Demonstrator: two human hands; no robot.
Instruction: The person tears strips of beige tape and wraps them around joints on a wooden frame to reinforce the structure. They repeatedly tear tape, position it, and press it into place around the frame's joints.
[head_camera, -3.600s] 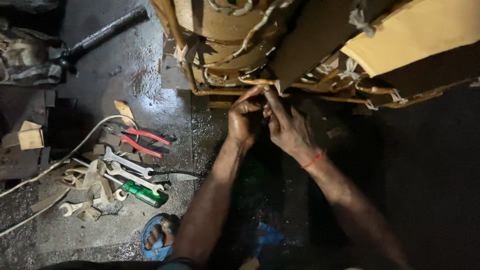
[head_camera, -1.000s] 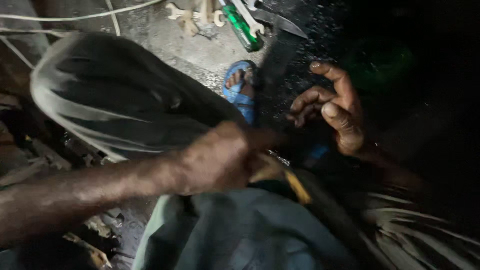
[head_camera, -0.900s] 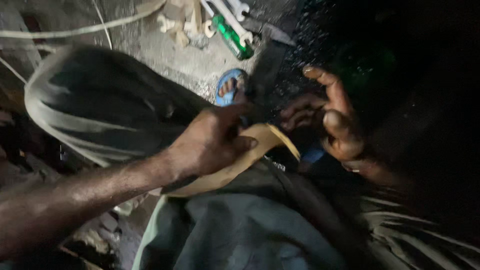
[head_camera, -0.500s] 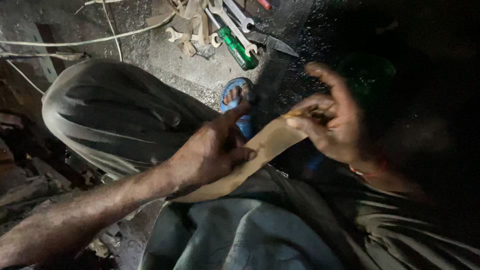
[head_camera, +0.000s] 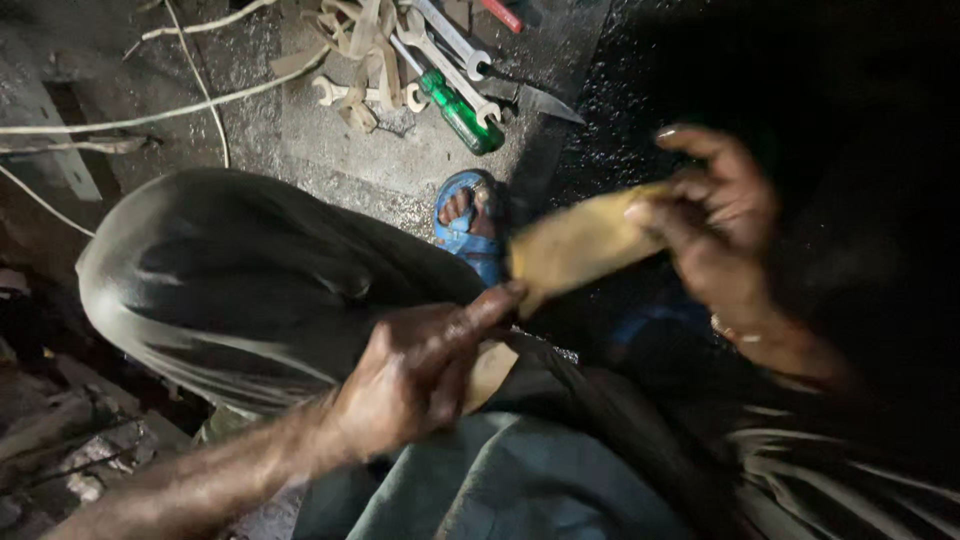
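A long tan strip (head_camera: 575, 245) of flat material stretches between my two hands over my lap. My right hand (head_camera: 715, 215) pinches its upper end, fingers curled around it. My left hand (head_camera: 420, 375) lies on my thigh with fingers pressed on the strip's lower end, which disappears under the hand. My bent knee in dark trousers (head_camera: 240, 280) fills the left middle. My foot in a blue sandal (head_camera: 468, 220) rests on the floor just beyond the strip.
On the concrete floor at the top lie several spanners (head_camera: 455, 45), a green-handled screwdriver (head_camera: 462, 112), a knife blade (head_camera: 545, 100), tan strip offcuts (head_camera: 355, 45) and white cables (head_camera: 150, 105). Dark oily ground spreads to the right. Rubble lies at bottom left.
My left hand drew the tan strip out from my lap, my right hand took its free end and pulled it up to the right. The view dropped from the overhead machine to my lap.
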